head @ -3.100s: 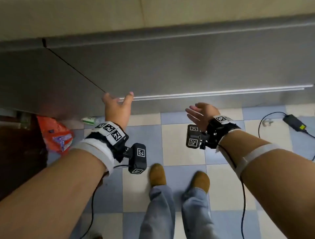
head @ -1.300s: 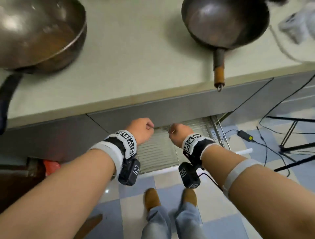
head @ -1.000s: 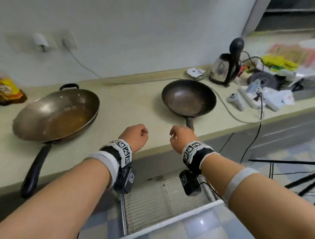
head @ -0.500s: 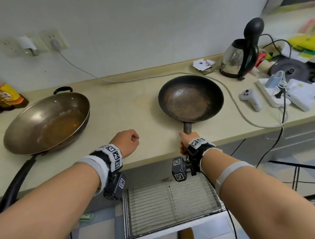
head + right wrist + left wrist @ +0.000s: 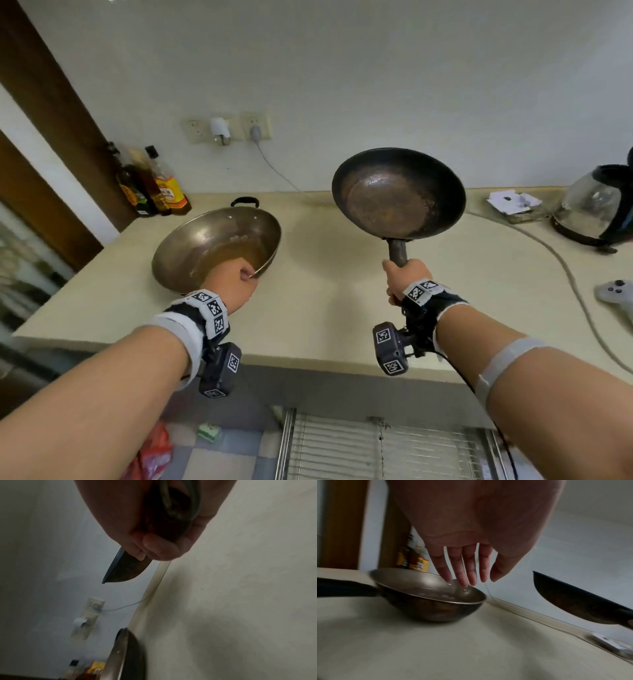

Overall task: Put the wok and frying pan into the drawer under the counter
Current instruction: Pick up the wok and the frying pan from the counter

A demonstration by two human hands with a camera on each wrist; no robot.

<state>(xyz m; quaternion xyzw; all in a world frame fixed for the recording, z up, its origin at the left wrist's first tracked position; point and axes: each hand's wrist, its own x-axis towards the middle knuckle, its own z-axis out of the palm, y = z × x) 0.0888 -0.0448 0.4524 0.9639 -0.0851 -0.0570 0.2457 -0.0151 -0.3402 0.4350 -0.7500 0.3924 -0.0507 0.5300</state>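
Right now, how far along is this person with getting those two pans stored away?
Done: the drawer under the counter stands open, its wire rack showing. In hand: the right hand grips the frying pan by its handle, lifted off the counter. Left: the wok sits on the counter, with the open left hand above it, not gripping. Neither pan is in the drawer yet.

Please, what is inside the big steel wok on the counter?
The wok holds a brownish, oily-looking residue at the bottom. The left hand covers its near rim, so that part stays hidden.
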